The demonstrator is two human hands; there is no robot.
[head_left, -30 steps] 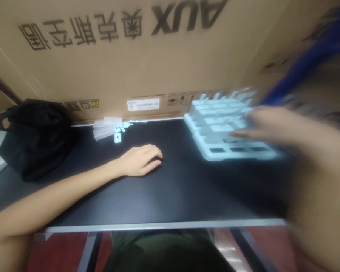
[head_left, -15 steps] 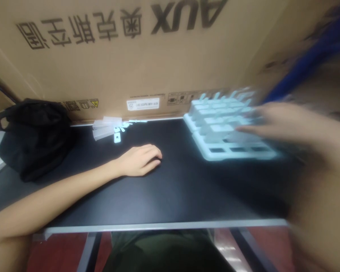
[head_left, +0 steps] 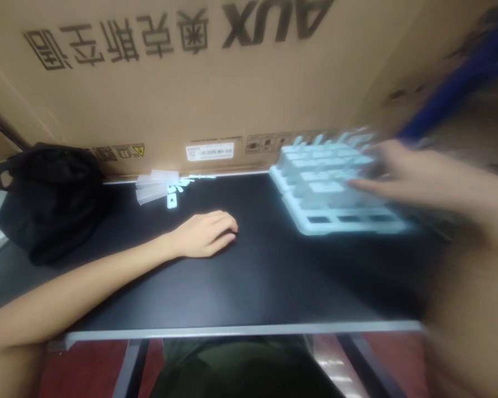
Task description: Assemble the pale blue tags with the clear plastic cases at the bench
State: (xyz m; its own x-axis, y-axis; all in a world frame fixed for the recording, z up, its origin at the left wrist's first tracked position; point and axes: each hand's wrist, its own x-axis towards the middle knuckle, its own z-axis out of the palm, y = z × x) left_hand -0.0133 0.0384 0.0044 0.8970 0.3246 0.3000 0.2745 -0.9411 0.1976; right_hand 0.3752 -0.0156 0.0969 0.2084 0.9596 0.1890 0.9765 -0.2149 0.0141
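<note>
Fingers on the right hand (head_left: 402,171) blurred; thumb points left, over the raised blocks (head_left: 323,188) of the pale-blue tray (head_left: 309,228). Cannot tell how far open, nor whether anything is gripped or touched. Fingers of the left hand (head_left: 203,235) loosely curled, small gap between thumb and forefinger, nothing seen in them; hand rests palm down.

Largest first: cardboard box (head_left: 232,94), its print upside down, stands along the back of the black table (head_left: 249,287). Tray lies on the table's right side, near the box. Front row shows dark rectangular openings; blocks sit behind; thin sticks (head_left: 297,141) jut up at the rear. Black bag (head_left: 53,204) slumps at far left, well apart from the tray. Clear plastic pieces (head_left: 151,193) lie overlapped between bag and left hand. Smallest: pale-blue bits (head_left: 172,200), loosely scattered just beside the plastic, beyond the left hand.
</note>
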